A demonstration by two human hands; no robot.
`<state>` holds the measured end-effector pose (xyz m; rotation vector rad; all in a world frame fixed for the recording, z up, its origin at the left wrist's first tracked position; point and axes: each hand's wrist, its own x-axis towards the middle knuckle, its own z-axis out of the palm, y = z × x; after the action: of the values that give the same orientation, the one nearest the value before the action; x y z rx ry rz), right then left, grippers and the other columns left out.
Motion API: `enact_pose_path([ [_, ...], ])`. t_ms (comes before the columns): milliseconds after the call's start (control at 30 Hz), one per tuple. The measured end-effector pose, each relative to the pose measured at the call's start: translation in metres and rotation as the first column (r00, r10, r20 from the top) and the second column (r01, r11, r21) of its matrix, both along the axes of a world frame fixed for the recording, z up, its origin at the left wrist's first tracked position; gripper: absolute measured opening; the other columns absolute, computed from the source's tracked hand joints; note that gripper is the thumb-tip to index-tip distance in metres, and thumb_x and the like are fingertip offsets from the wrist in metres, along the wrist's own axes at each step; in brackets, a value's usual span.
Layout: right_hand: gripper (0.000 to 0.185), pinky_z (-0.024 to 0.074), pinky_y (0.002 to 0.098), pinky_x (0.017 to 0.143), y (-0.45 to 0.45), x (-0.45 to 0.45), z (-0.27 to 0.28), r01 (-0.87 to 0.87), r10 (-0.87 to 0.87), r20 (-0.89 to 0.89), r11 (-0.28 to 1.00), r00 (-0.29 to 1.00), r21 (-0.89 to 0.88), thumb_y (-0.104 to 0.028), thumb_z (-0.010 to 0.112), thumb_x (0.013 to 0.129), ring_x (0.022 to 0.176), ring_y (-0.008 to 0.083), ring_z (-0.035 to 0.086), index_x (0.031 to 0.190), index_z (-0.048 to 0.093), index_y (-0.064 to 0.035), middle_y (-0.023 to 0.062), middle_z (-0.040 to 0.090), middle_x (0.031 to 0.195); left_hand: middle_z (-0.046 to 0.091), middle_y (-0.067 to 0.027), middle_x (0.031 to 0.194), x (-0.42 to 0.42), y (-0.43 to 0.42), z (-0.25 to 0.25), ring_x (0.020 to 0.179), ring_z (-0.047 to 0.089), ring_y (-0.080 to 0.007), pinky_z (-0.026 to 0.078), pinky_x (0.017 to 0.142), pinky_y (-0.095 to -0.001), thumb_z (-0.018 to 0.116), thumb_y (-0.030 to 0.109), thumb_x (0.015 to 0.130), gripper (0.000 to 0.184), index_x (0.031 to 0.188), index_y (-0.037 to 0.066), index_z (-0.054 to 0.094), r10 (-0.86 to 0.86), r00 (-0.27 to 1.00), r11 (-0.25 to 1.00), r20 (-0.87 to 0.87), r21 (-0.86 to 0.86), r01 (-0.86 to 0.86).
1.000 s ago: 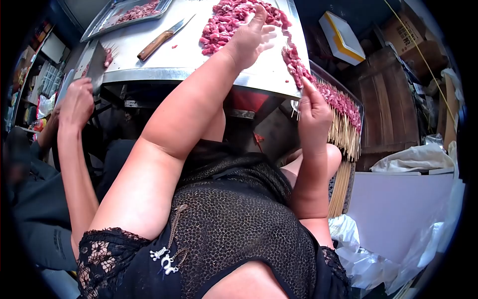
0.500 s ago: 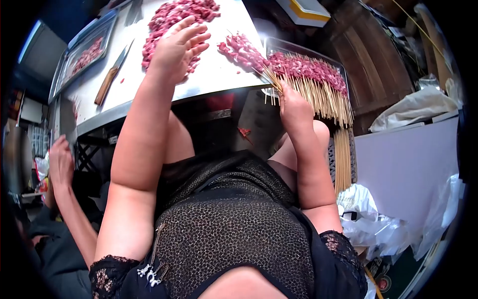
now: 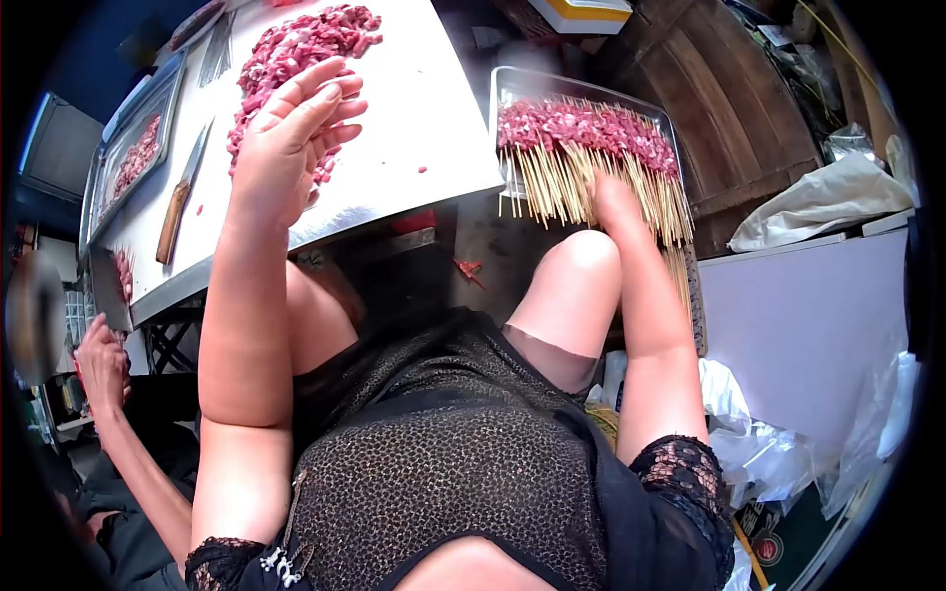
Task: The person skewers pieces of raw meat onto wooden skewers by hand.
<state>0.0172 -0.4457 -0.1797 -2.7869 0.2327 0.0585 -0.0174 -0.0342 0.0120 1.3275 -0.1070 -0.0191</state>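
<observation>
My left hand [image 3: 286, 138] is raised over the white table, fingers spread and empty, beside the pile of cut red meat [image 3: 310, 44], part of which it hides. On the right, my right hand [image 3: 613, 202] is closed around the bare stick ends of meat skewers [image 3: 591, 133]. These lie in a row in a clear-walled tray [image 3: 572, 79], with the meat toward the far side and the sticks hanging over the near edge. My right fingertips are partly hidden among the sticks.
A wood-handled knife [image 3: 175, 212] and a tray of meat [image 3: 138, 158] lie on the table [image 3: 394, 128]. At far left, a co-worker's hand [image 3: 103, 364] is beside a broad blade [image 3: 110, 291]. A yellow-rimmed white box [image 3: 581, 15] stands beyond the skewer tray.
My right hand has carried a bunch of skewers from the table to the tray, where they lie among the others. My left hand has stayed open over the table. The view has shifted right.
</observation>
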Motion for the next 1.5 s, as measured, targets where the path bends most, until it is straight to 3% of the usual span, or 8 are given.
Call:
enact_pose_path([
  [233,0.030,0.0461,0.0427,0.083,-0.072,-0.106,-0.032,0.278,-0.293,0.421,0.955,0.858,0.098,-0.025,0.051,0.089,0.093,0.0367,0.058,0.108,0.062,-0.0052,0.0194,0.062,0.099,0.059,-0.0158,0.114,0.004,0.011,0.000,0.096,0.062,-0.0182,0.051,0.083,-0.0292,0.049,0.011,0.093,0.035,0.125,-0.002,0.047,-0.039,0.999,0.999,0.022,-0.015,0.040],
  [533,0.027,0.0496,0.0472,0.075,-0.168,-0.270,-0.089,0.443,-0.569,-0.262,0.797,0.780,-0.411,-0.021,0.052,0.086,0.088,0.0402,0.061,0.096,0.066,0.0001,0.0243,0.063,0.094,0.053,-0.0184,0.123,0.017,0.020,-0.003,0.110,0.056,-0.0238,0.047,0.092,-0.0321,0.044,0.010,0.094,0.038,0.130,-0.003,0.042,0.024,1.000,1.000,0.014,0.002,-0.024],
  [700,0.027,0.0508,0.0474,0.078,-0.164,-0.266,-0.108,0.830,-0.828,-0.186,0.551,0.529,-0.091,-0.016,0.047,0.086,0.095,0.0379,0.062,0.095,0.066,0.0014,0.0220,0.065,0.096,0.059,-0.0159,0.110,0.020,0.037,-0.006,0.100,0.060,-0.0244,0.051,0.082,-0.0323,0.048,0.008,0.092,0.029,0.120,-0.001,0.049,0.286,0.958,0.950,0.027,-0.139,-0.280],
  [767,0.027,0.0501,0.0474,0.078,-0.179,-0.266,-0.114,0.527,-0.661,-0.248,0.729,0.708,-0.437,-0.016,0.047,0.086,0.095,0.0381,0.062,0.094,0.066,0.0016,0.0220,0.065,0.097,0.060,-0.0147,0.102,0.027,0.057,-0.015,0.092,0.062,-0.0211,0.054,0.076,-0.0289,0.050,0.006,0.091,0.028,0.118,-0.002,0.049,0.340,0.937,0.935,0.077,-0.138,-0.328],
  [967,0.027,0.0458,0.0443,0.075,-0.179,-0.285,-0.093,0.854,-0.858,-0.028,0.508,0.513,0.111,-0.020,0.049,0.086,0.087,0.0381,0.059,0.092,0.063,0.0027,0.0232,0.064,0.092,0.059,-0.0131,0.101,0.033,0.086,-0.023,0.083,0.063,-0.0175,0.054,0.068,-0.0251,0.050,0.006,0.092,0.030,0.120,-0.002,0.045,0.493,0.862,0.870,0.114,-0.043,-0.492],
  [1233,0.023,0.0431,0.0333,0.053,-0.136,-0.228,0.029,0.524,-0.543,0.454,0.832,0.706,0.181,-0.023,0.047,0.094,0.059,0.0203,0.053,0.092,0.055,-0.0006,0.0077,0.054,0.070,0.067,-0.0044,0.087,0.059,0.065,-0.030,0.079,0.060,-0.0085,0.048,0.071,-0.0207,0.064,0.015,0.086,0.020,0.101,0.002,0.067,0.243,0.860,0.723,0.448,0.508,-0.469],
  [1300,0.016,0.0323,0.0216,0.039,-0.090,-0.181,0.085,0.268,-0.689,0.242,0.545,0.683,0.795,-0.020,0.050,0.093,0.048,0.0057,0.041,0.092,0.054,-0.0045,-0.0009,0.045,0.064,0.068,-0.0054,0.090,0.063,0.062,-0.030,0.081,0.061,-0.0097,0.048,0.074,-0.0233,0.066,0.015,0.084,0.019,0.100,0.004,0.068,0.202,0.890,0.625,0.408,0.646,-0.438],
  [1500,0.008,0.0257,0.0149,0.035,0.072,-0.064,0.167,-0.236,-0.360,0.331,0.285,0.872,0.929,-0.011,0.060,0.088,0.044,0.0004,0.038,0.092,0.052,-0.0096,-0.0032,0.050,0.066,0.067,-0.0118,0.091,0.072,0.038,-0.029,0.086,0.065,-0.0207,0.049,0.078,-0.0303,0.063,0.017,0.084,0.019,0.099,0.007,0.068,0.066,0.911,0.334,0.407,0.852,-0.404],
])
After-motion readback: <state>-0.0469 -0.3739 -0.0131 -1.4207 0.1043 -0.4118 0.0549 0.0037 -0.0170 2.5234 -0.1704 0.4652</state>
